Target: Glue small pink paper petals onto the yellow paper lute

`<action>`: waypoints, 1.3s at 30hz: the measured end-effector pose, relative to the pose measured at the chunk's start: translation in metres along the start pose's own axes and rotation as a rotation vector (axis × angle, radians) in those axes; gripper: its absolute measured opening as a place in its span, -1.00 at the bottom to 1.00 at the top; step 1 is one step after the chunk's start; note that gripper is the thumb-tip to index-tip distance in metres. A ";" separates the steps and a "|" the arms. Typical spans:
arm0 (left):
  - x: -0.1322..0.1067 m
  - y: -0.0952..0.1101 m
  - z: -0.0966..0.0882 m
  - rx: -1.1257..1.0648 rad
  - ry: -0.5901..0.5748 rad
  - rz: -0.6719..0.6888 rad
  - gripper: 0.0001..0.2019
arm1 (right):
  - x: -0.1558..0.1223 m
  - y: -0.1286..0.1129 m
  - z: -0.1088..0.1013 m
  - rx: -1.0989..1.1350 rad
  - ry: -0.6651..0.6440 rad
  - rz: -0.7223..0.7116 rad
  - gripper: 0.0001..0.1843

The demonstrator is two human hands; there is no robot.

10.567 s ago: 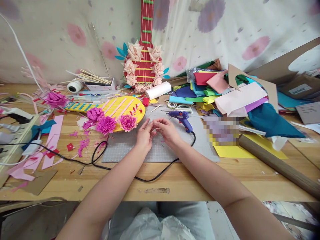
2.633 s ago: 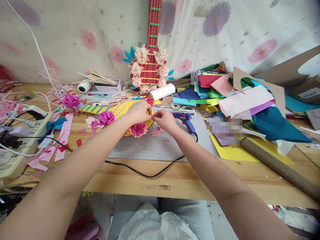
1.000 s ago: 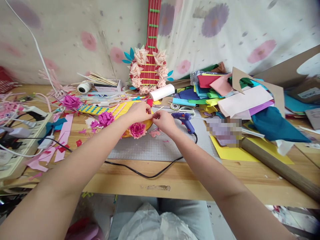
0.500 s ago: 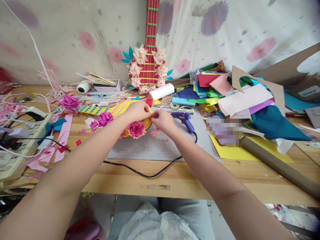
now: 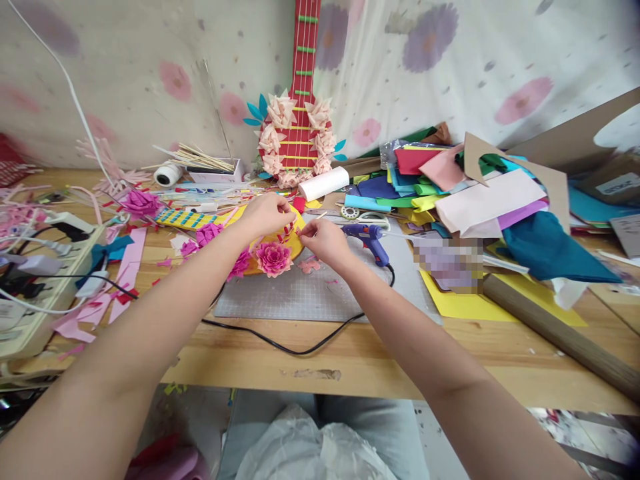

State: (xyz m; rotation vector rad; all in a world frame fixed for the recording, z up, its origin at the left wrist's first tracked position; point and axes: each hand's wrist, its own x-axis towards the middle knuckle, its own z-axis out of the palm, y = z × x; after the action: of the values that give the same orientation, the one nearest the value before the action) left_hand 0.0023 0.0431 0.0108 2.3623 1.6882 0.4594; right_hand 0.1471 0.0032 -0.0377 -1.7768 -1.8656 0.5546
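A yellow toy guitar (image 5: pixel 295 252) made of paper or card lies on the grey cutting mat (image 5: pixel 320 293), its neck (image 5: pixel 185 219) with blue strips pointing left. Magenta paper flowers and a pink layered paper flower (image 5: pixel 273 259) decorate its body. My left hand (image 5: pixel 267 215) is over the body, fingers curled together; what they hold, if anything, is hidden. Small red pieces (image 5: pixel 288 233) show just below its fingertips. At the body's right edge my right hand (image 5: pixel 324 240) pinches with thumb and fingers, on something too small to make out. Close beside it lies a blue glue gun (image 5: pixel 367 240).
A red toy guitar (image 5: pixel 296 140) with pale pink flowers leans on the wall behind. Folded coloured paper (image 5: pixel 400 180) is heaped at right, near a brown roll (image 5: pixel 555 333). A power strip (image 5: pixel 50 300) stands at left. The black cable (image 5: pixel 280 345) loops along the front.
My left hand has shifted slightly left and away from my right hand, and the red pieces on the guitar body now show. My right hand has barely moved.
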 end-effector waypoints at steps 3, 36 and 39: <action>0.000 0.000 -0.001 0.001 0.014 0.001 -0.82 | 0.001 0.000 0.001 0.010 -0.005 0.020 -0.87; -0.071 0.037 0.133 -0.485 0.253 0.073 -0.89 | -0.037 0.103 0.009 -0.198 0.108 -0.246 -0.75; -0.072 0.038 0.133 -0.513 0.254 0.038 -0.91 | -0.036 0.101 0.010 -0.235 0.119 -0.244 -0.77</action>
State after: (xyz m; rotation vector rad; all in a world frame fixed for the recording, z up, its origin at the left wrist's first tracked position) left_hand 0.0624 -0.0347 -0.1093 2.0211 1.3978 1.0915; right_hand 0.2217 -0.0255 -0.1094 -1.6473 -2.0917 0.1403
